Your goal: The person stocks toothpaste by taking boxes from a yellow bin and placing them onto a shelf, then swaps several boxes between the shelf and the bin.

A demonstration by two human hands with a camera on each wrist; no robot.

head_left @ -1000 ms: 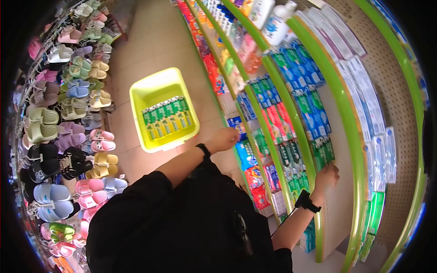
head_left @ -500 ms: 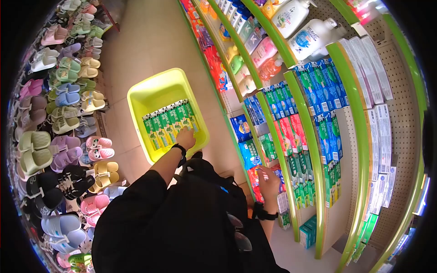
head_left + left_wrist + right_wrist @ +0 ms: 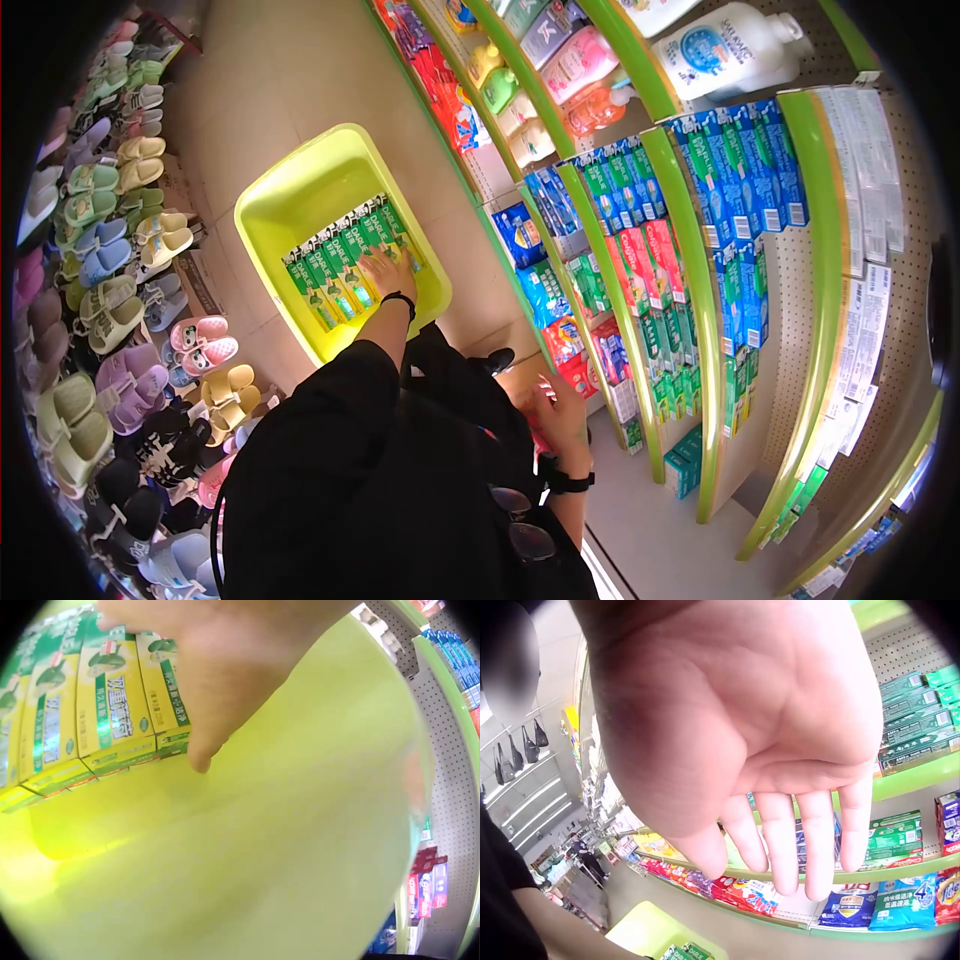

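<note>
Green and yellow toothpaste boxes (image 3: pixel 325 265) stand in a row inside a yellow-green plastic tub (image 3: pixel 262 215) on the floor. My left hand (image 3: pixel 388 275) reaches into the tub and lies over the right end of that row. In the left wrist view the fingers of this hand (image 3: pixel 225 667) stretch over the boxes (image 3: pixel 112 697), with the thumb pointing down beside the last one. My right hand (image 3: pixel 562 420) hovers in front of my body, holding nothing. Its palm and extended fingers (image 3: pixel 816 840) fill much of the right wrist view.
On the right, green-edged shelves (image 3: pixel 700 400) carry toothpaste boxes, bottles (image 3: pixel 715 50) and detergent bags (image 3: pixel 545 292). Racks of slippers (image 3: pixel 130 375) line the left side. The tiled floor (image 3: pixel 225 90) runs between them. A teal box (image 3: pixel 684 462) sits low at the right.
My left hand went from beside the shelves into the tub, onto the toothpaste boxes. The right hand came away from the shelf boxes, down and left toward my body.
</note>
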